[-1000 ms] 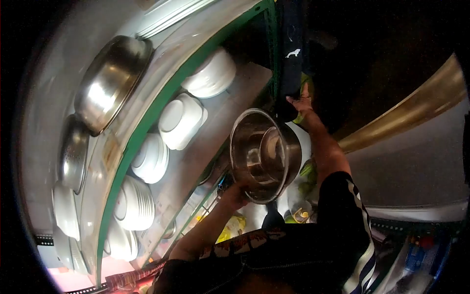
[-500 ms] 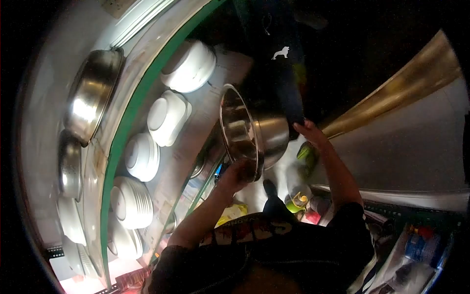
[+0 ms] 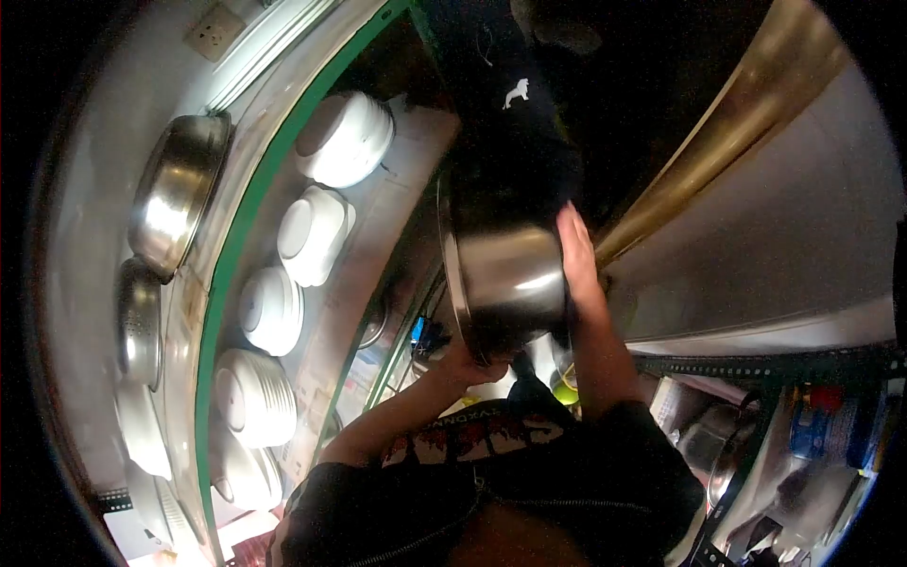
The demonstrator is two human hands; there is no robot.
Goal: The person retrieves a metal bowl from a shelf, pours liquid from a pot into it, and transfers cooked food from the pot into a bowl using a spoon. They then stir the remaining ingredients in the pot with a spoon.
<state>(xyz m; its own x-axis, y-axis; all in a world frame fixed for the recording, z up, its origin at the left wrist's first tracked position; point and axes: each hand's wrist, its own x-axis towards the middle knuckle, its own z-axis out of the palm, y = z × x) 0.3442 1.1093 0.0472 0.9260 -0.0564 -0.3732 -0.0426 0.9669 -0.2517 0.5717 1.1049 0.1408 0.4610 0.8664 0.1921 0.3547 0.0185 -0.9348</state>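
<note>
A deep stainless-steel basin (image 3: 515, 279) is held on its side in front of my body, its rimmed mouth turned left and away and its inside hidden. My left hand (image 3: 472, 367) is closed on the lower edge of the rim; some fingers are hidden behind it. My right hand (image 3: 578, 250) lies flat along the basin's base on the right, fingers stretched out.
On the left, a green-edged shelf (image 3: 231, 255) bears several stacks of white bowls (image 3: 345, 140) and white plates (image 3: 255, 397). Metal basins (image 3: 179, 194) stand above it. A curved metal surface (image 3: 746, 236) is on the right, with a rack of packages (image 3: 822, 425) below.
The basin has turned, so its inside no longer shows. My right hand has come left and up onto its base. My left hand still grips the rim, slightly lower.
</note>
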